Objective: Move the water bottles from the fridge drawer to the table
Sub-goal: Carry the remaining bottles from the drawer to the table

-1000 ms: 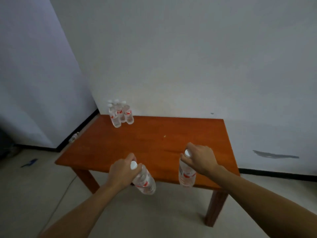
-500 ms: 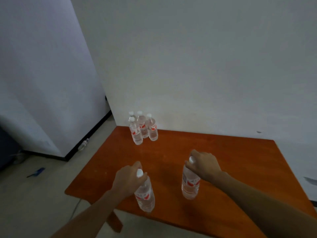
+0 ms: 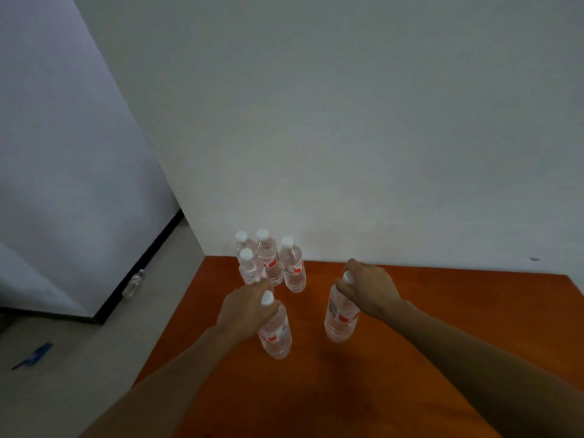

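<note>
"Gripping one in each, look: the left hand [image 3: 249,306] has its fingers [image 3: 257,287] wrapped round the neck of a water bottle [image 3: 275,335], with the white cap poking out above them."

"So the bottle hangs under the hand?"

"Under it and toward us, tilted, with its base nearest us over the table [image 3: 347,390]. Whether the base touches the wood, I cannot tell."

"And the other side?"

"The right hand [image 3: 369,289] is clamped over the cap and neck of a second bottle [image 3: 341,317], with the fingers curled down round it. That one is close to upright, over the table too, to the right of the first with a gap between them."

"Any writing on them?"

"Red and white labels round the middle of both. There's some print on the right one, but it's too blurred to read, and I can make out no brand."

"Further back?"

"The four more bottles [image 3: 271,263] stand upright in a tight cluster at the far left corner of the table, close to the wall [image 3: 347,137]. They have white caps and the same red on the labels. The left hand is just in front of the nearest one; I can't say whether they touch."

"Beyond the table?"

"Down on the floor [image 3: 79,358] to the left, a lone bottle [image 3: 132,282] sits by the dark skirting, and nearer us lies a small blue thing [image 3: 31,355]."
</note>
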Demonstrator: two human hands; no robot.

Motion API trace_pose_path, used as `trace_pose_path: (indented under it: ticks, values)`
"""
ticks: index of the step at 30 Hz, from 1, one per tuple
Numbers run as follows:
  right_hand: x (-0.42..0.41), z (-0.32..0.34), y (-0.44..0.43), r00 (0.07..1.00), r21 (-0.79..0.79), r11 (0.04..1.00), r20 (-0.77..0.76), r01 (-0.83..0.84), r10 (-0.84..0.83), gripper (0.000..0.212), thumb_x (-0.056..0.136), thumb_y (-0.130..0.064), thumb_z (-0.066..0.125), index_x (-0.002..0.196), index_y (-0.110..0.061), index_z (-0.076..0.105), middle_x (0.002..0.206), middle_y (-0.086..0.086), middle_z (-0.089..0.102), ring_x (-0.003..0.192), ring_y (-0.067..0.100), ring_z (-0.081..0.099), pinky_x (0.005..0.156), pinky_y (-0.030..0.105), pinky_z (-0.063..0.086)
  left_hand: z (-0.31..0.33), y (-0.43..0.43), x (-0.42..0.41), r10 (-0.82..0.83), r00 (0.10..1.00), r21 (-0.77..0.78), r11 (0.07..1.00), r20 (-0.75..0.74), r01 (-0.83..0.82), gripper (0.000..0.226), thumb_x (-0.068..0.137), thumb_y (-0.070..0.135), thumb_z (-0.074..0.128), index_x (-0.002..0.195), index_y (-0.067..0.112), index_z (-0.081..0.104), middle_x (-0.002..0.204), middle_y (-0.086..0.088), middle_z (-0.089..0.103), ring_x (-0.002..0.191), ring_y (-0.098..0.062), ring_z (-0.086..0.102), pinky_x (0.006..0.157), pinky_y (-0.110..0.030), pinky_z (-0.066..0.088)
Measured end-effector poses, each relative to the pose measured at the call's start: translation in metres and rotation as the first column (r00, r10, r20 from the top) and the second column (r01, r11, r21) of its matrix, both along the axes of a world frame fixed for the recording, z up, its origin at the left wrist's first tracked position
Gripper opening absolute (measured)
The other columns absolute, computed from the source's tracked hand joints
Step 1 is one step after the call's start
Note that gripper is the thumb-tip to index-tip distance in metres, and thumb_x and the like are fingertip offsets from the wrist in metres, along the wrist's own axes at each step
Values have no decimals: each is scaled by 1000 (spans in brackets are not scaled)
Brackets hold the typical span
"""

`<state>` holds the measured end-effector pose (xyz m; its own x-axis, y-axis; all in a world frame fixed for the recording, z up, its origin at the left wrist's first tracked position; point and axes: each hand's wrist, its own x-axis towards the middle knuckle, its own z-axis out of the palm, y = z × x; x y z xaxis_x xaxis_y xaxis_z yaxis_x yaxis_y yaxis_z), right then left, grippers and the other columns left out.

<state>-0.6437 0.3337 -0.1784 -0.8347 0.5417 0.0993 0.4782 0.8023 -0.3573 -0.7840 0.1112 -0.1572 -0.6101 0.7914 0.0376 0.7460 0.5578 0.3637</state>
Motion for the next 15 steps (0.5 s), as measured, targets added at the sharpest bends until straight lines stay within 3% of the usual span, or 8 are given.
trace_pose_path:
  ticks: [2,4,7,10,15]
  values:
    - [-31,-8,15,1000,-16,1000,18,-23,23,36,92,-50,51,111,-19,54,101,1,65,75,12,55,61,22,45,-10,18,-25,-10,1000,-24,1000,19,11,14,90,45,53,92,32,50,83,9,61,69,-6,56,53,-17,33]
    - [-59,-18,26,999,-43,998,27,-42,43,34,92,-48,52,109,-19,53,103,2,65,78,14,56,64,25,47,-21,35,-48,-28,999,-49,998,24,29,29,90,43,54,114,27,53,104,6,66,82,-10,62,61,-20,44]
    - [-98,-31,41,996,-61,995,32,-78,80,32,92,-46,52,109,-18,54,106,4,64,86,21,62,70,30,50,-37,57,-77,-47,998,-83,995,33,49,37,90,40,55,125,27,50,124,3,61,103,-16,62,79,-30,52]
    - [-128,-38,51,992,-59,991,49,-117,120,32,94,-43,52,112,-16,54,109,5,62,91,24,61,70,29,41,-51,74,-99,-63,998,-90,994,3,63,39,92,39,53,128,24,51,130,1,58,111,-20,58,85,-34,47]
    - [-155,-46,59,987,-75,987,69,-142,147,30,94,-38,51,115,-16,54,111,6,57,94,23,58,76,32,46,-61,93,-132,-88,996,-49,995,-20,87,35,93,36,53,124,21,52,124,-1,60,100,-22,61,75,-35,51]
